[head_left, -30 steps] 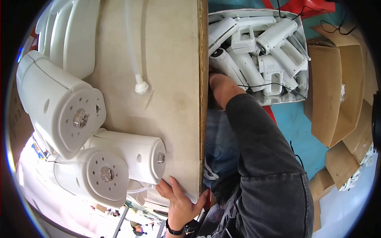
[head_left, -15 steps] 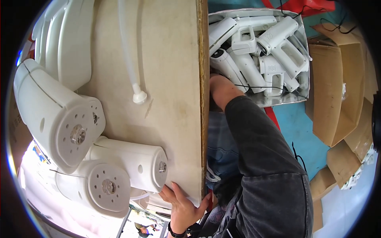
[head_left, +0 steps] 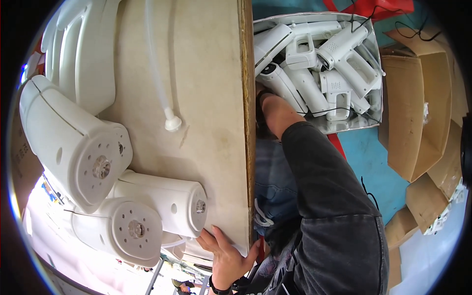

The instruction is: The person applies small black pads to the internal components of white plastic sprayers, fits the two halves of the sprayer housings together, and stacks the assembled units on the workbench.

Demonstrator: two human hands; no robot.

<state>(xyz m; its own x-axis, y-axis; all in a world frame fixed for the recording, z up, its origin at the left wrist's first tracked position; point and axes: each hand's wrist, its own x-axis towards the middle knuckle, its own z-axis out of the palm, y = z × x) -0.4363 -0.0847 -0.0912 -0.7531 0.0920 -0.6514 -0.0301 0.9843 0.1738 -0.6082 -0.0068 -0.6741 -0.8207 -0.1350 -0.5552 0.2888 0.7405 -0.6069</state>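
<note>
My left hand (head_left: 227, 258) lies on the near edge of the table (head_left: 211, 147), fingers spread and holding nothing. Its fingertips are beside the rounded end of a white spray-gun-shaped housing (head_left: 184, 204). More white housings of this shape lie at the left, including a large one (head_left: 64, 135) and a lower one (head_left: 132, 233) with a clear nozzle in its round face. My right forearm (head_left: 282, 115), in a dark sleeve, reaches down past the table's right edge. The right hand itself is hidden there, beside a silver-lined box (head_left: 344, 129) full of white handheld spray guns (head_left: 346, 51).
A translucent tube (head_left: 156, 64) with a white end cap lies along the table. Open cardboard boxes (head_left: 418, 118) stand at the right on a blue-green floor (head_left: 366, 152). A black cord crosses the silver-lined box. Something red (head_left: 388, 7) lies beyond it.
The view has shifted slightly. A dark band at my right wrist shows more than before, and the right hand remains out of sight below the table edge. My left hand stays in place.
</note>
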